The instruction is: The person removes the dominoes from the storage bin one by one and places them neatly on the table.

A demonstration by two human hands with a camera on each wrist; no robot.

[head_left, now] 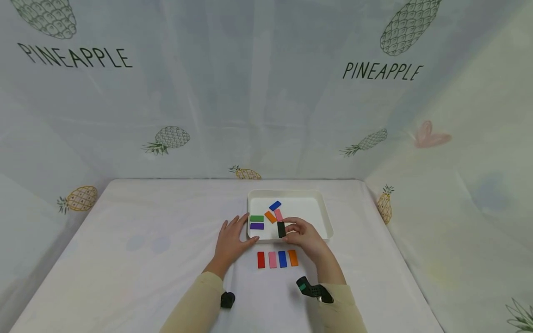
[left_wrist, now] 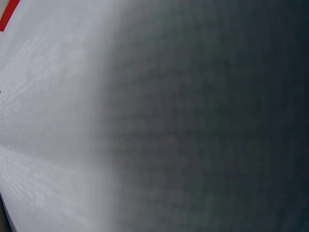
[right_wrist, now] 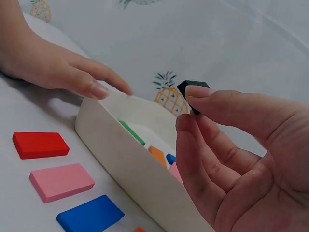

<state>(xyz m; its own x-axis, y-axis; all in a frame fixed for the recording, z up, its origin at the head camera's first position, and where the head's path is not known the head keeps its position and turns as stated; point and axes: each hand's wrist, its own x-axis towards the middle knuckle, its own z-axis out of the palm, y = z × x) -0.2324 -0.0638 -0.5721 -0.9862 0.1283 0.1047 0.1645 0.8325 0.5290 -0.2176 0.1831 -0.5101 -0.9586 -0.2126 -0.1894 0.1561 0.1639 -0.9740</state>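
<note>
My right hand point(head_left: 306, 236) pinches a black rectangular block point(head_left: 281, 230) between thumb and fingertips, raised over the front part of a white tray point(head_left: 326, 222). In the right wrist view the block is above the tray's rim. At the tray's front left corner my left hand point(head_left: 231, 245) rests with thumb and fingers spread along the rim. Inside the tray lie a green block point(head_left: 257, 218), a purple block point(head_left: 257, 226), an orange block point(head_left: 270, 217), a blue block point(head_left: 275, 205) and a pink block point(head_left: 278, 214). The left wrist view is mostly dark blur.
In front of the tray stands a row of blocks on the white cloth: red point(head_left: 261, 260), pink point(head_left: 272, 260), blue point(head_left: 282, 259) and orange point(head_left: 293, 257). A pineapple-print curtain point(head_left: 266, 92) hangs behind the table.
</note>
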